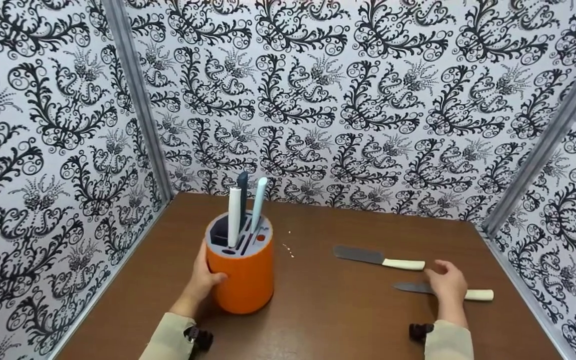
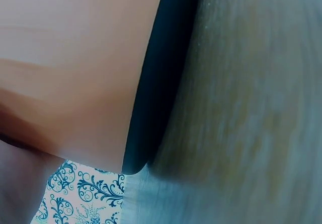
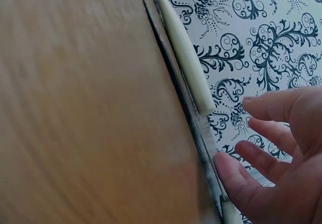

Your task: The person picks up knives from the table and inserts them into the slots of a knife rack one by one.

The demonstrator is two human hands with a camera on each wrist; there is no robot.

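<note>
Patterned walls (image 1: 298, 100) enclose a brown table (image 1: 318, 310), where an orange block (image 1: 245, 287) stands upright toward the left; its dark base (image 2: 161, 83) meets the wood in the left wrist view. Three handles rise from its top: a white handle (image 1: 234, 215), a dark handle (image 1: 242, 192) and a pale blue handle (image 1: 259, 200). Slots without a handle also show there. Well apart from the block, to the right, a cleaver (image 1: 378, 257) and a small knife (image 1: 415, 287) lie on the table, the cleaver farther from the person, both handles pointing right.

The left hand (image 1: 203, 275) grips the block's left side, thumb across the orange front; its other fingers are mostly hidden behind it. The right hand (image 1: 448, 285) holds nothing: its fingers are loosely bent and apart, over the middle of the small knife and just beside the end of the cleaver's handle. Whether it touches either knife, I cannot tell.

The work looks part-way along, I judge: three handled pieces sit in the block, while two knives lie outside it, neither yet in a grasp.
</note>
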